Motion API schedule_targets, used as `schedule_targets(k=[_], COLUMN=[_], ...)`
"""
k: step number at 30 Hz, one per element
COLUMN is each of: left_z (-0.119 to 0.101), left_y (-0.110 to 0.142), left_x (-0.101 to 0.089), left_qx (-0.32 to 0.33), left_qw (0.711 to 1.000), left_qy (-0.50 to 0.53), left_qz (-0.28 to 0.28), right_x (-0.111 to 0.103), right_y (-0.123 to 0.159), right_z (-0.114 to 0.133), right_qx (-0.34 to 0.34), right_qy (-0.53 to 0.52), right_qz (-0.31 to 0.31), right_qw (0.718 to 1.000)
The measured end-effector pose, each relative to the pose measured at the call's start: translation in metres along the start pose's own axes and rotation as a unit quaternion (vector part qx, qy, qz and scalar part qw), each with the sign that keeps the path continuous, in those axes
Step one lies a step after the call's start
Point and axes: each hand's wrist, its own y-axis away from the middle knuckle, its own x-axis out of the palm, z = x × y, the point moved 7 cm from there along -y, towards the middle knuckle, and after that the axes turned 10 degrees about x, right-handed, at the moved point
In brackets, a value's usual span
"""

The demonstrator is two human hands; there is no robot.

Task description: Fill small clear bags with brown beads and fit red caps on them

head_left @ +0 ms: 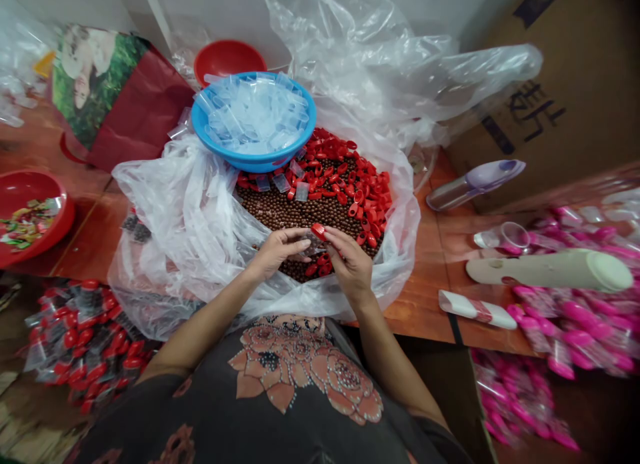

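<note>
My left hand (278,249) is closed round a small clear plastic tube, held over an open plastic bag (190,211) full of small brown beads (290,211) and red caps (360,184). My right hand (345,257) pinches a red cap (319,231) at its fingertips, right against the tube's end. Both hands meet above the near edge of the bead pile. A blue bowl (250,159) heaped with clear plastic tubes (253,111) rests on the far side of the bag.
A red bowl (15,191) of mixed sweets sits left, another red bowl (227,56) behind the blue one. Finished red-capped tubes (85,344) lie low left, pink-capped ones (580,324) right. A cardboard box (550,104), a purple-topped bottle (473,184) and a cream tool (550,271) stand right.
</note>
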Motion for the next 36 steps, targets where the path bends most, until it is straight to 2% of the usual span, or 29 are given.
schedule_targets(k=[6,9,11,12,14,16,18,19,21,23,26,30,34,36], left_z=[-0.004,-0.004,-0.004,-0.003,-0.003,-0.003,-0.002,0.000,0.002,0.002,0.003,0.011,0.026,0.031], left_y=[-0.001,0.001,0.002,0.003,0.004,0.004,0.003,0.003,0.002,0.002,0.003,0.006,0.007,0.006], left_x=[0.003,0.004,0.004,0.004,0.005,0.007,0.009,0.010,0.012,0.014,0.013,0.008,0.013,0.015], left_qx=[0.027,0.031,0.027,0.022,0.009,-0.001,-0.011,-0.017,-0.020,-0.003,-0.004,-0.047,-0.082,-0.077], left_qw=[0.999,0.999,0.999,0.999,0.999,0.999,0.999,0.999,0.998,0.998,0.997,0.995,0.996,0.996], left_qy=[-0.018,-0.033,-0.038,-0.038,-0.034,-0.031,-0.031,-0.031,-0.031,-0.027,-0.009,-0.002,0.010,0.013], left_qz=[-0.002,-0.010,-0.020,-0.024,-0.025,-0.025,-0.035,-0.042,-0.053,-0.059,-0.072,-0.084,-0.039,-0.037], right_x=[0.002,0.008,0.011,0.010,0.005,0.002,0.005,0.006,0.010,0.016,0.025,0.031,0.034,0.036], right_y=[0.005,0.005,0.005,0.004,0.003,0.005,0.005,0.005,0.002,0.000,0.003,0.006,0.007,0.006], right_z=[0.003,0.003,0.000,-0.004,-0.015,-0.025,-0.030,-0.031,-0.026,-0.015,-0.003,0.000,0.005,0.004], right_qx=[-0.083,-0.073,-0.019,0.022,0.113,0.182,0.216,0.220,0.195,0.122,0.017,-0.042,-0.107,-0.117], right_qy=[0.018,0.011,-0.009,-0.034,-0.109,-0.184,-0.217,-0.209,-0.142,-0.034,0.111,0.188,0.202,0.200], right_qz=[0.033,0.080,0.092,0.076,0.005,-0.062,-0.078,-0.072,-0.035,0.024,0.083,0.081,0.063,0.072], right_qw=[0.996,0.994,0.996,0.996,0.988,0.964,0.949,0.950,0.970,0.992,0.990,0.978,0.971,0.970])
